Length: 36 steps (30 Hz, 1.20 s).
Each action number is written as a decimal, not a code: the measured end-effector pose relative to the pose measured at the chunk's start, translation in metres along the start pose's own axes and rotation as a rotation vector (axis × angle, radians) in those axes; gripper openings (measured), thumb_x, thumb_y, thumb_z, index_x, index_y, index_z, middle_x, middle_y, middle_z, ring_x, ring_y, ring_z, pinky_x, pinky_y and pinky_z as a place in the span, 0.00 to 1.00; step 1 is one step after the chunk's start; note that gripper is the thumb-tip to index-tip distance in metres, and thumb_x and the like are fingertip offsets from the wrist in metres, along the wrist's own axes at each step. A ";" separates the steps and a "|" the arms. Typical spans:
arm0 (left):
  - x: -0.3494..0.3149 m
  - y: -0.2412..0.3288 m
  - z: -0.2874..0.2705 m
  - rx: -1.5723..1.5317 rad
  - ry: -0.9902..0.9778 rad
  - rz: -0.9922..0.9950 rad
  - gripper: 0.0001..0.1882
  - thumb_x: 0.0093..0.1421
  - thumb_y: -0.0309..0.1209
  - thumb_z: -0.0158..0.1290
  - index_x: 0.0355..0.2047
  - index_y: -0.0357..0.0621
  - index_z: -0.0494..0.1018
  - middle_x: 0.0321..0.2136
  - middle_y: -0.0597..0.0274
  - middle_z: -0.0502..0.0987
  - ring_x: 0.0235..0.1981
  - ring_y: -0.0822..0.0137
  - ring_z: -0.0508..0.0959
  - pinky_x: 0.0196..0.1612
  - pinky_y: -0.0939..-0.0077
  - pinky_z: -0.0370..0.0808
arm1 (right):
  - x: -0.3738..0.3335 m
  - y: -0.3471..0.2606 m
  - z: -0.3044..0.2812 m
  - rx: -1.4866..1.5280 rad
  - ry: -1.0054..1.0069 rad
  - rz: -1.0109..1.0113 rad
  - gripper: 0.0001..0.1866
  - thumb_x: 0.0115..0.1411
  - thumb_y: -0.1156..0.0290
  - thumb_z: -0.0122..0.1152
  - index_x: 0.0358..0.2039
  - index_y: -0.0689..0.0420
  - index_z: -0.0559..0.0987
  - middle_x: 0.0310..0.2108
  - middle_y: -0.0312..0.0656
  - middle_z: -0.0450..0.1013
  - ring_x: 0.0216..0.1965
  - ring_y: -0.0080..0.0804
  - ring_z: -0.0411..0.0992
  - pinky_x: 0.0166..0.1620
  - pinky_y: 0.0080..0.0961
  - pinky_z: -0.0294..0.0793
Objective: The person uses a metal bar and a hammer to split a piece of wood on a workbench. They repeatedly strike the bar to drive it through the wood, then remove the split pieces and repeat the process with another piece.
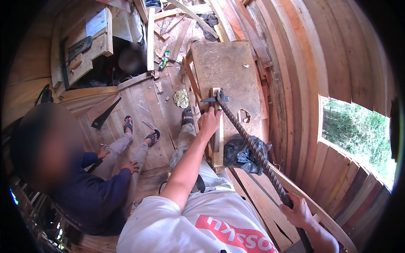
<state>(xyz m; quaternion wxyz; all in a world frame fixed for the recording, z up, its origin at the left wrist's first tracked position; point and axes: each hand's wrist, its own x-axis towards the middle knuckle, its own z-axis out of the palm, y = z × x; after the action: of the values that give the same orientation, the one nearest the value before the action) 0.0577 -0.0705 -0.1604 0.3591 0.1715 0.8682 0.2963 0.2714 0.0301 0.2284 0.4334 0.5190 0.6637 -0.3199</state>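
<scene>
Head view. The right hand (298,211), near right, wraps closed around a long, spirally twisted dark metal rod (270,173); its far end meets a pointed grey metal head (207,100) on the brown wooden bench (223,63). The left hand (209,123) curls just nearer; its hold cannot be told. A crumpled black plastic bag (236,155), contents hidden, lies near.

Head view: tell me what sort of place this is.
Probably a small, rough woodworking shed, judging by its plank wall, the worn wooden bench and the scattered wood scraps beyond it.
</scene>
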 end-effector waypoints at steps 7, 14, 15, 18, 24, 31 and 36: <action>0.004 -0.010 0.006 -0.041 0.036 0.076 0.21 0.58 0.47 0.50 0.32 0.37 0.68 0.25 0.32 0.75 0.32 0.35 0.76 0.38 0.44 0.71 | 0.004 0.021 0.040 0.069 0.036 -0.017 0.20 0.49 0.67 0.61 0.40 0.66 0.73 0.22 0.53 0.71 0.26 0.45 0.72 0.33 0.36 0.69; -0.009 -0.019 0.009 -0.045 -0.024 0.081 0.27 0.55 0.50 0.55 0.36 0.34 0.65 0.30 0.30 0.74 0.37 0.34 0.75 0.41 0.46 0.71 | 0.008 0.005 0.029 -0.063 -0.004 0.012 0.20 0.51 0.66 0.59 0.40 0.66 0.72 0.26 0.58 0.73 0.32 0.54 0.73 0.37 0.40 0.70; -0.006 -0.020 0.009 -0.071 -0.059 0.072 0.26 0.55 0.48 0.56 0.37 0.34 0.66 0.31 0.30 0.74 0.37 0.34 0.75 0.41 0.46 0.71 | 0.008 0.003 0.030 -0.067 -0.015 0.029 0.19 0.52 0.66 0.58 0.41 0.66 0.70 0.27 0.59 0.73 0.33 0.56 0.73 0.38 0.42 0.69; -0.004 -0.020 0.009 -0.049 -0.109 0.057 0.26 0.55 0.47 0.55 0.38 0.34 0.66 0.32 0.29 0.74 0.38 0.33 0.74 0.42 0.47 0.71 | 0.005 0.005 0.033 -0.028 -0.024 -0.022 0.19 0.53 0.66 0.57 0.41 0.65 0.69 0.29 0.60 0.73 0.34 0.57 0.73 0.39 0.42 0.70; -0.001 -0.027 0.013 -0.054 -0.104 0.090 0.26 0.56 0.48 0.54 0.39 0.34 0.65 0.32 0.28 0.74 0.39 0.32 0.74 0.43 0.46 0.70 | 0.013 0.010 0.068 -0.007 -0.076 -0.008 0.21 0.56 0.64 0.55 0.44 0.65 0.63 0.31 0.64 0.72 0.38 0.64 0.71 0.42 0.48 0.69; 0.004 -0.032 0.017 -0.138 -0.188 -0.007 0.25 0.55 0.46 0.55 0.36 0.33 0.66 0.33 0.30 0.74 0.40 0.35 0.74 0.43 0.47 0.70 | 0.014 0.007 0.086 0.070 -0.082 0.027 0.19 0.56 0.65 0.54 0.41 0.65 0.64 0.32 0.65 0.72 0.38 0.62 0.72 0.41 0.47 0.69; 0.006 -0.027 0.000 -0.048 -0.297 -0.014 0.23 0.56 0.46 0.55 0.36 0.34 0.68 0.32 0.35 0.76 0.39 0.38 0.75 0.43 0.50 0.71 | 0.019 0.015 0.098 0.108 -0.040 -0.036 0.18 0.56 0.66 0.54 0.41 0.64 0.64 0.28 0.63 0.72 0.35 0.63 0.72 0.40 0.48 0.69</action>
<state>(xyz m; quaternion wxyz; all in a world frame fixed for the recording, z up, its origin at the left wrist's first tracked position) 0.0517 -0.0881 -0.1813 0.4896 0.1987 0.7995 0.2857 0.3076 -0.0437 0.1702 0.4120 0.5231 0.6460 -0.3732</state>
